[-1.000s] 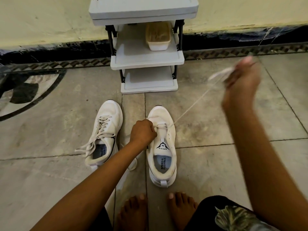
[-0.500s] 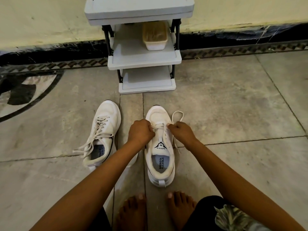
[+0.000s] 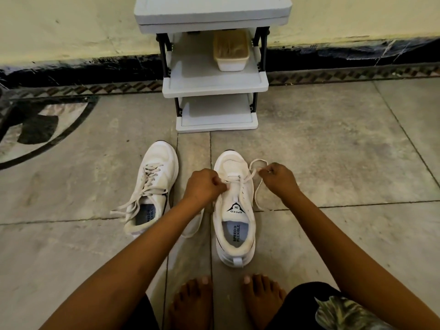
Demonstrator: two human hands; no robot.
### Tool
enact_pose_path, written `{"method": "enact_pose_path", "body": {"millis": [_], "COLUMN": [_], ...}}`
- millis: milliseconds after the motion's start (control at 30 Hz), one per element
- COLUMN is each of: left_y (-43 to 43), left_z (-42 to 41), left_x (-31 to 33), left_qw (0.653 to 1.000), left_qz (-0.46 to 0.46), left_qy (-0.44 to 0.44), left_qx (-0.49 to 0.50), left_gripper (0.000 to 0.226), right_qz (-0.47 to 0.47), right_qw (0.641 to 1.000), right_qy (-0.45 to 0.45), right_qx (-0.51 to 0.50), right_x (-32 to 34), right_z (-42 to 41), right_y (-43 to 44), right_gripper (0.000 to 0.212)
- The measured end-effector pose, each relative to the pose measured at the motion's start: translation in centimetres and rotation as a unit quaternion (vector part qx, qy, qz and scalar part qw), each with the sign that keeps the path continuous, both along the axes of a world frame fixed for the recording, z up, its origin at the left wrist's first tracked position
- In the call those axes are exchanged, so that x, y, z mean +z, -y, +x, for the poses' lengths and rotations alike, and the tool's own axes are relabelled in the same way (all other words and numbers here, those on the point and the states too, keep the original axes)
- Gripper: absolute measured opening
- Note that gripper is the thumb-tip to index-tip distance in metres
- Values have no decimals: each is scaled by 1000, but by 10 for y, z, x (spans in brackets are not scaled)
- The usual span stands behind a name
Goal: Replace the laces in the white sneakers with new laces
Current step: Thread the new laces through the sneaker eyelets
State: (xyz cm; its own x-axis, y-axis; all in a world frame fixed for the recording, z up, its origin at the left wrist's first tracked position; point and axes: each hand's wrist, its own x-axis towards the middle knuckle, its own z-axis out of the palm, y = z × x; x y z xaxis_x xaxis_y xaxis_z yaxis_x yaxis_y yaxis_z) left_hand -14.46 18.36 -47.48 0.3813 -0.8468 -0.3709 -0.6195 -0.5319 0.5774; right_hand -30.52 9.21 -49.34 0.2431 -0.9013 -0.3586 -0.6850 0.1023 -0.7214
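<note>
On the tiled floor [image 3: 333, 151], seen from the head camera, just short of a grey shelf rack [image 3: 214, 82] at the wall edge: two white sneakers side by side, toes toward the wall. Left sneaker [image 3: 152, 186] fully threaded, loose ends trailing onto the floor. Right sneaker [image 3: 234, 210] threaded only at the eyelets nearest the toe. Left hand [image 3: 204, 186] curled over that shoe's left eyelet row, fingertips pinched together, seemingly on the lace [image 3: 255, 195], though half hidden there by the knuckles. Right hand [image 3: 278, 179] just beside the shoe's right flank, thumb and fingers pinching the same lace, slack looping ahead and trailing back along the floor. Beige tub [image 3: 231, 51] on the rack's middle shelf. Bare feet [image 3: 192, 301] behind the heel.
</note>
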Motion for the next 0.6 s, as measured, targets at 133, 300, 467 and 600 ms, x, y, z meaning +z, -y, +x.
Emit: {"method": "enact_pose_path", "body": {"millis": [133,300,467,600], "left_y": [-1,-12,-26,-40], "left_z": [33,53,43,33], "left_x": [2,-4,-34,-50], "left_qw": [993,998,965,950], "left_qz": [-37,26,185,195], "left_qy": [-56,-10,150,200], "left_qx": [100,50,-107,-140], "left_gripper": [19,10,18,19], "right_qz": [-41,-117,-151,-159], "right_qw": [996,991,984,982], "right_qy": [-74,-24,27,39], "right_qx": [27,57,87,97], "right_x": [-4,1,11,10], "right_z": [-3,13,27,26], "right_y": [2,-15,-23,-27], "right_gripper": [33,32,22,16]}}
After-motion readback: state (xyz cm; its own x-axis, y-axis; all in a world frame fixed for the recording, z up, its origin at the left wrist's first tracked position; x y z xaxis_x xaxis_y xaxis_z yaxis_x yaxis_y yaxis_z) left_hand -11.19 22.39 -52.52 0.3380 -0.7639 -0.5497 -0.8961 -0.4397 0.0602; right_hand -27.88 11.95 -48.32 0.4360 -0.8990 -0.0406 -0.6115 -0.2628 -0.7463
